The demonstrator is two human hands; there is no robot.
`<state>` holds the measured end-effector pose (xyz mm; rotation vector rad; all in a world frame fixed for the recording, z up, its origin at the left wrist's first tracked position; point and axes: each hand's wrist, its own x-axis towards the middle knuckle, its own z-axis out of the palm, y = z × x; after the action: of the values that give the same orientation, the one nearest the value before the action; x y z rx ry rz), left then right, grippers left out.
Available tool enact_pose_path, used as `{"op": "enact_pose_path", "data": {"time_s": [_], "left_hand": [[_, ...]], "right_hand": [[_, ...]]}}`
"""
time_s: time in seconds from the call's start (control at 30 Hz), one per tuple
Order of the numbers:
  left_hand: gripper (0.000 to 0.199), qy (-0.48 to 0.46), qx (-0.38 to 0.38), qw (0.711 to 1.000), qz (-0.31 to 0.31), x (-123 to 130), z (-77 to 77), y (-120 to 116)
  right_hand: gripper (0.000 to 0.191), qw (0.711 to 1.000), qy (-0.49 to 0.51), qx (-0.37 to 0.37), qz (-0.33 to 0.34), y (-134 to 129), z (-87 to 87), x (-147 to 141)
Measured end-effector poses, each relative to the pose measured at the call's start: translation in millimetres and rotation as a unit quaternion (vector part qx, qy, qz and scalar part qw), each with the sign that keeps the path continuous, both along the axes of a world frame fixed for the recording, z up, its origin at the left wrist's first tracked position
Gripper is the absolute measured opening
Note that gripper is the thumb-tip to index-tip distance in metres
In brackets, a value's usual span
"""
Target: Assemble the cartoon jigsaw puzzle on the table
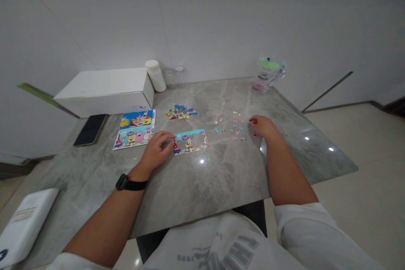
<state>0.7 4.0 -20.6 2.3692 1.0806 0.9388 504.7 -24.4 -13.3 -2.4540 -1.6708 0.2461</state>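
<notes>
A partly assembled jigsaw puzzle [180,144] of cartoon figures lies on the table, with a gap in its right half. My left hand [157,147] rests at its left edge, fingers stretched out and touching the border. Loose puzzle pieces [224,130] are scattered to the right of the puzzle. At the right side of these pieces, my right hand [262,126] is lowered to the tabletop with thumb and fingers pinched on a small puzzle piece, mostly hidden by the fingertips. A printed picture sheet [134,136] with two cartoon scenes lies left of my left hand.
Behind the puzzle is a pile of blue and yellow pieces [180,112]. Along the wall stand a white box [101,88], a white bottle [156,76], clear glasses [179,76] and a plastic bag [268,75]. A phone [90,130] and a white device [28,223] lie left on the grey table [202,194].
</notes>
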Motion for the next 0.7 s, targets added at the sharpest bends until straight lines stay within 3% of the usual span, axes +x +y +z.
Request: {"op": "enact_pose_path", "data": {"time_s": [0.17, 0.7], "left_hand": [[0.021, 0.004, 0.001, 1.0, -0.004, 0.4, 1.5, -0.6], [0.021, 0.006, 0.005, 1.0, -0.003, 0.7, 0.0, 0.1]], "right_hand": [[0.035, 0.999, -0.015, 0.036, 0.008, 5.4, -6.7, -11.4], [0.036, 0.997, -0.022, 0.066, 0.014, 10.1, -17.7, -23.7]]}}
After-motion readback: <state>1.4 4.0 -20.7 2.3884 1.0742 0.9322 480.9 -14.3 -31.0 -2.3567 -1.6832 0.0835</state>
